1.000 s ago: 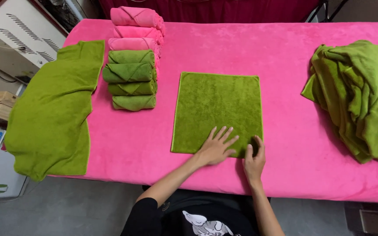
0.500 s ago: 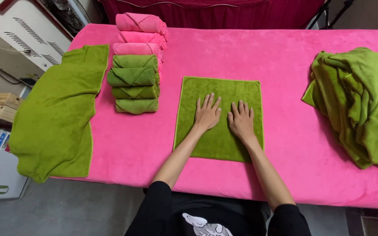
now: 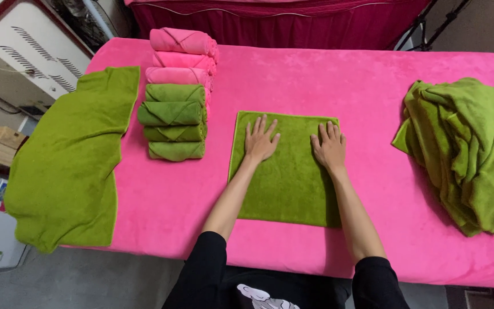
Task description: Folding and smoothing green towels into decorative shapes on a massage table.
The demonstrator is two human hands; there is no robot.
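Hands flat, released, on green towel (image 3: 284, 177): left hand (image 3: 260, 141) near far left corner, right hand (image 3: 330, 147) far right; press evenly, sweep outward, keep edges square on pink table (image 3: 338, 80)

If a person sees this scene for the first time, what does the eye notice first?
The bright pink table cover strikes first, then the square green towel at its middle, with the left hand and right hand pressed flat near its far edge. A row of rolled towels lies left; a loose green pile lies right.
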